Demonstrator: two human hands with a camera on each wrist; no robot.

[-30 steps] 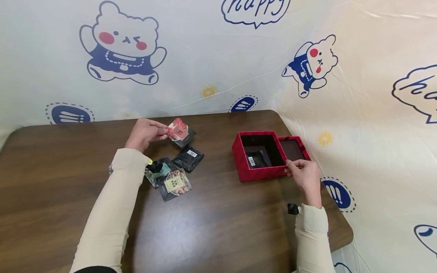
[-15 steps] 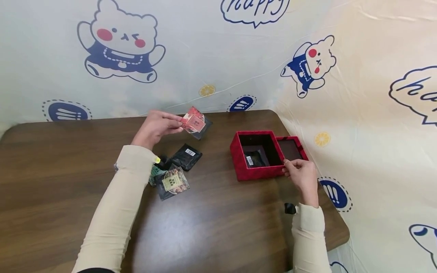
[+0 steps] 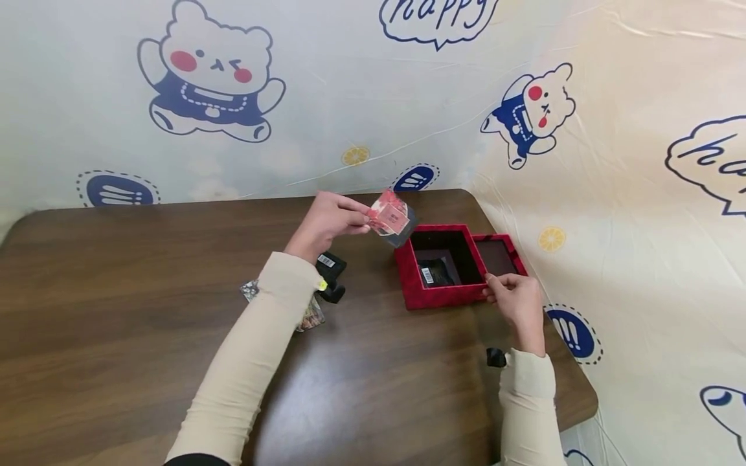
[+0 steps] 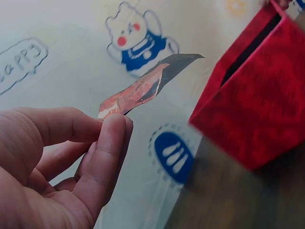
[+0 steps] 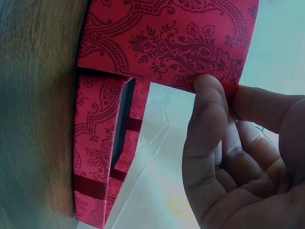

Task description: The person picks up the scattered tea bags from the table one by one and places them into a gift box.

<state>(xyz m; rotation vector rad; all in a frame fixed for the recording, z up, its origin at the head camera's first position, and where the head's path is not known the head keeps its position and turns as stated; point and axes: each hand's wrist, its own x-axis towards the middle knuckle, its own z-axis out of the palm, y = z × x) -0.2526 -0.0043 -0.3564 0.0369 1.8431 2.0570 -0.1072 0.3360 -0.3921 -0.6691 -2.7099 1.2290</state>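
Observation:
My left hand (image 3: 330,223) pinches one edge of a small flat packet (image 3: 389,217), pink and red on one part and black on the other. In the head view the packet overlaps the left rim of a red patterned box (image 3: 416,292), and the left wrist view shows it tilted beside the box. Thumb and fingers of my right hand (image 3: 517,299) pinch the box's near right corner, clearly seen in the right wrist view. Inside the open box lies a black packet (image 3: 438,272) with a white barcode label.
A red lid (image 3: 497,254) with a dark inside lies against the box's right side. Left of the box, a black packet (image 3: 329,264) and several others are partly hidden under my left sleeve (image 3: 250,349). A printed cloth (image 3: 326,97) hangs behind the wooden table (image 3: 116,310).
My left hand has carried the pink-and-black packet rightward from above the other packets to the box's left rim. The right hand stays on the box corner.

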